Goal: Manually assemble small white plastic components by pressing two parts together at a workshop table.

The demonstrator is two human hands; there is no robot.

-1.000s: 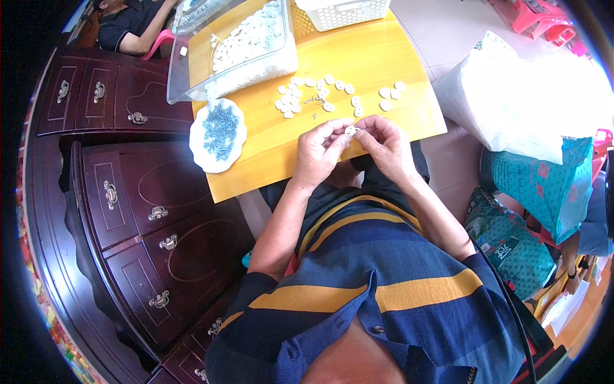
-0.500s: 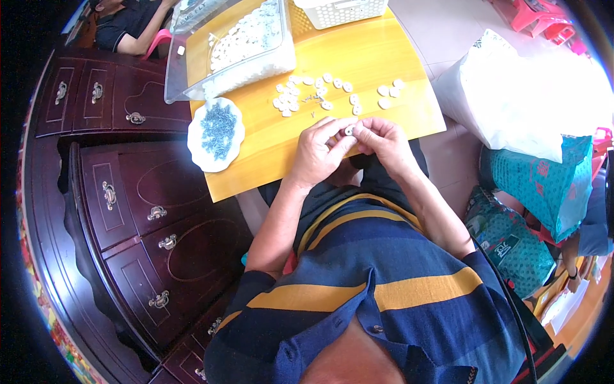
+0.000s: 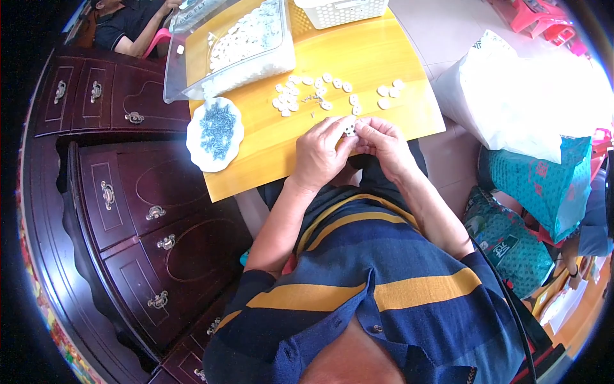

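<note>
Over the near edge of the yellow table [image 3: 268,150], my two hands meet around a small white plastic piece [image 3: 350,130] with dark holes in it. My left hand [image 3: 322,152] pinches it from one side with thumb and fingers. On the other side, the thumb and fingertips of my right hand [image 3: 382,146] close on it. Just beyond my hands lie a few small dark screws [image 3: 312,99]. Around them are several white oval pieces with holes, some in a cluster [image 3: 286,101] to the left, others in a group [image 3: 391,91] to the right.
A white scalloped dish [image 3: 235,144] full of dark screws stands at the table's left edge. Behind it is a clear plastic bin [image 3: 192,89] of white pieces; a white basket [image 3: 342,14] stands farther back. Dark drawers [image 3: 150,185] flank the left, bags [image 3: 537,185] the right. Other people sit nearby.
The white piece has turned between my fingers, and more of its dark holes now face up. My left fingers have shifted slightly; the loose pieces on the table stay put.
</note>
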